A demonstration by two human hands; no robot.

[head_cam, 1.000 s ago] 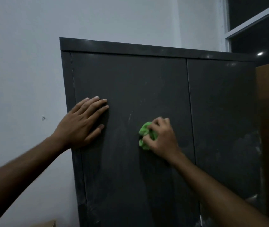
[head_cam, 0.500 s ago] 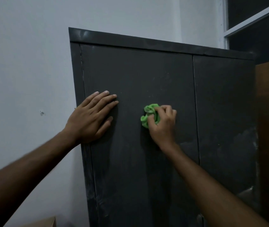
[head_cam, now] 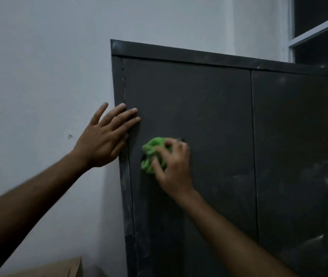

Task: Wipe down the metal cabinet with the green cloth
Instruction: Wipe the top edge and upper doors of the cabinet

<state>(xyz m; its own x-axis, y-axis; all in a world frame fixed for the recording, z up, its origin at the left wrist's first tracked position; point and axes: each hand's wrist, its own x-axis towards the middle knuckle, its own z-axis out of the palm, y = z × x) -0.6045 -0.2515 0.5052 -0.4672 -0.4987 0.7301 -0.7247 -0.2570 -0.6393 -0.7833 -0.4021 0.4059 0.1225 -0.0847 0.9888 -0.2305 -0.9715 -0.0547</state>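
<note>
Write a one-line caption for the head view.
Right hand rubs green cloth on dark metal cabinet; left hand open at its edge.

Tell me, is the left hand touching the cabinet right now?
Touching. The head view shows the left hand open, with its fingertips laid flat on the metal cabinet at its left edge.

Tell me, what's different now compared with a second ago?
The left hand has slid off the door toward the cabinet's left edge, fingers spread over the frame. The right hand has carried the green cloth leftward across the door. It still grips the bunched cloth against the door; both doors stay closed.
</note>
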